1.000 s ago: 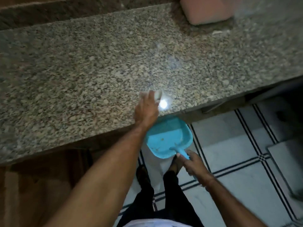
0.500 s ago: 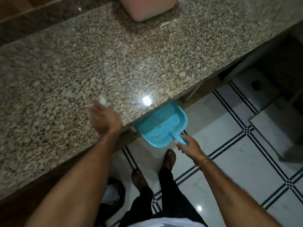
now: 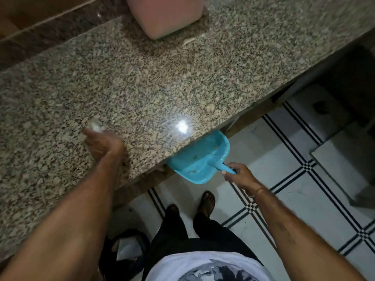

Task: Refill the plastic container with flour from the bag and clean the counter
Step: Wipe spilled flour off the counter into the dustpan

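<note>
My left hand [image 3: 103,146] lies on the speckled granite counter [image 3: 182,82] near its front edge, closed around a small pale wad [image 3: 96,125] that looks like a cloth or sponge; it is blurred. My right hand [image 3: 239,175] grips the handle of a blue dustpan [image 3: 200,161]. The pan's mouth is tucked under the counter's front edge, and a few crumbs lie inside it. A pink plastic container [image 3: 166,15] stands at the back of the counter, its top cut off by the frame.
A pale scrap [image 3: 188,40] lies on the counter just in front of the pink container. Below the edge is white tiled floor [image 3: 284,159] with black lines, my feet, and a dark bin [image 3: 127,250] with white paper at the lower left.
My left hand has slid left along the counter with the wad, away from the dustpan. The dustpan stays under the counter edge. The view has shifted right, bringing the pink container nearer the centre.
</note>
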Demonstrator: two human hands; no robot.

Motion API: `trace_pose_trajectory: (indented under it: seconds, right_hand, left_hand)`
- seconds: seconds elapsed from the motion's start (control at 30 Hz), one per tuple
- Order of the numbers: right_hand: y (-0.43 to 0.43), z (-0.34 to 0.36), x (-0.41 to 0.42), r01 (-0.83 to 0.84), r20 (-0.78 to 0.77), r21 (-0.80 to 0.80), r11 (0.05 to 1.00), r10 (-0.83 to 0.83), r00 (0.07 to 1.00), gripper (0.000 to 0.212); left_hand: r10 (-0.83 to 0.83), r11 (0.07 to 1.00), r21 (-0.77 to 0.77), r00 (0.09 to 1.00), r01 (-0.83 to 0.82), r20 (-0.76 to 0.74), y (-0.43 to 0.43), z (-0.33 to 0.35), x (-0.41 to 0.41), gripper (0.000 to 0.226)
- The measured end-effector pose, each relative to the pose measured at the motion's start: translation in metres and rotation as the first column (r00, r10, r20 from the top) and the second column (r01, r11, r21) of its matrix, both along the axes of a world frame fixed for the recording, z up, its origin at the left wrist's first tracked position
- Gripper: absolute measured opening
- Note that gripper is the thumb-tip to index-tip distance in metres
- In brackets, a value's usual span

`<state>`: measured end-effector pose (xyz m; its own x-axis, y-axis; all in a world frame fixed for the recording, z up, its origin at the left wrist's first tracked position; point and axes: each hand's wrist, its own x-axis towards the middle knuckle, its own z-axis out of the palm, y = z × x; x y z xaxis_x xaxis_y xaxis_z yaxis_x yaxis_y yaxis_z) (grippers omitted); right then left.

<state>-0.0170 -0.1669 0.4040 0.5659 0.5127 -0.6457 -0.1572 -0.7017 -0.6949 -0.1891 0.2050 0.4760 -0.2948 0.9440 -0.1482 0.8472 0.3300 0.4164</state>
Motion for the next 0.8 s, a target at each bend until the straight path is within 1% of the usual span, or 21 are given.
trace_pose_trajectory:
  seconds: [0.07,0.1,0.13,0.17,0.2,0.23,0.27,0.3,0.33,0.37,0.43,0.47,0.5,0.53,0.57,0.63,0.67,0.7,0.73,0.77,0.8]
  right_hand:
    - [0.001,-0.004,0.003,0.017,-0.010,0.009,1.000,-0.017,1.000,0.018]
    - [0.001,-0.006,0.004,0.032,-0.021,0.006,0.999,-0.032,0.999,0.019]
    - [0.001,-0.007,0.005,0.044,-0.032,-0.001,0.999,-0.044,0.999,0.018]
    - [0.001,-0.007,0.005,0.049,-0.045,-0.009,0.999,-0.049,0.998,0.016]
    - [0.000,-0.007,0.007,0.048,-0.055,-0.010,0.999,-0.049,0.997,0.013]
    - [-0.001,-0.005,0.008,0.050,-0.063,-0.010,0.999,-0.051,0.997,0.011]
    - [-0.002,-0.005,0.010,0.058,-0.071,-0.013,0.998,-0.058,0.996,0.010]
    - [-0.002,-0.004,0.012,0.069,-0.083,-0.022,0.997,-0.071,0.994,0.009]
    - [-0.003,-0.001,0.013,0.081,-0.100,-0.031,0.996,-0.083,0.992,0.009]
    - [-0.003,0.001,0.015,0.089,-0.118,-0.037,0.995,-0.093,0.989,0.010]
    - [-0.003,0.004,0.017,0.104,-0.160,-0.039,0.994,-0.109,0.981,0.012]
    - [-0.004,0.005,0.018,0.115,-0.172,-0.040,0.993,-0.121,0.978,0.010]
    - [-0.004,0.007,0.019,0.129,-0.180,-0.047,0.991,-0.135,0.974,0.008]
    - [-0.004,0.007,0.020,0.143,-0.187,-0.059,0.988,-0.151,0.971,0.006]
    - [-0.004,0.006,0.021,0.157,-0.193,-0.072,0.985,-0.168,0.967,0.005]
    - [-0.004,0.006,0.021,0.185,-0.202,-0.089,0.979,-0.200,0.959,0.008]
    - [-0.004,0.006,0.022,0.194,-0.206,-0.091,0.977,-0.209,0.956,0.010]
    - [-0.003,0.008,0.022,0.203,-0.204,-0.093,0.975,-0.218,0.954,0.011]
    - [-0.002,0.010,0.023,0.213,-0.201,-0.095,0.972,-0.229,0.953,0.012]
    - [-0.001,0.013,0.025,0.224,-0.195,-0.095,0.970,-0.239,0.951,0.012]
    - [-0.001,0.016,0.027,0.237,-0.188,-0.092,0.967,-0.251,0.950,0.012]
  left_hand:
    - [-0.085,0.996,0.011,0.996,0.085,-0.038,-0.007,-0.003,0.032,0.049]
    - [-0.201,0.979,0.036,0.979,0.202,-0.046,-0.016,-0.002,0.053,0.047]
    - [-0.370,0.926,0.065,0.928,0.373,-0.046,-0.027,0.001,0.074,0.042]
    - [-0.551,0.829,0.087,0.833,0.553,-0.054,-0.039,0.001,0.093,0.037]
    - [-0.709,0.699,0.100,0.704,0.708,-0.038,-0.051,0.001,0.110,0.033]
    - [-0.822,0.565,0.103,0.569,0.818,-0.006,-0.059,0.000,0.123,0.029]
    - [-0.874,0.485,0.113,0.484,0.867,0.035,-0.061,0.003,0.132,0.027]
    - [-0.869,0.495,0.117,0.490,0.861,0.065,-0.053,0.005,0.137,0.027]
    - [-0.822,0.569,0.126,0.564,0.813,0.074,-0.039,0.009,0.138,0.028]
    - [-0.739,0.672,0.128,0.671,0.730,0.059,-0.019,0.009,0.135,0.030]
    - [-0.513,0.856,0.111,0.857,0.505,0.054,0.025,0.007,0.118,0.040]
    - [-0.410,0.909,0.090,0.912,0.406,0.021,0.044,0.003,0.109,0.044]
    - [-0.347,0.933,0.085,0.937,0.349,-0.041,0.057,-0.004,0.106,0.046]
    - [-0.332,0.936,0.093,0.939,0.340,-0.094,0.062,-0.010,0.109,0.047]
    - [-0.370,0.918,0.107,0.921,0.383,-0.125,0.058,-0.015,0.117,0.046]
    - [-0.532,0.823,0.131,0.831,0.553,-0.166,0.034,-0.019,0.146,0.041]
    - [-0.633,0.745,0.139,0.757,0.652,-0.160,0.018,-0.017,0.163,0.036]
    - [-0.745,0.640,0.152,0.657,0.753,-0.117,0.002,-0.013,0.179,0.032]
    - [-0.859,0.491,0.170,0.507,0.854,-0.067,-0.012,-0.007,0.194,0.029]
    - [-0.946,0.313,0.194,0.324,0.930,-0.027,-0.024,-0.004,0.207,0.026]
    - [-0.982,0.184,0.208,0.188,0.961,0.004,-0.028,-0.002,0.218,0.025]
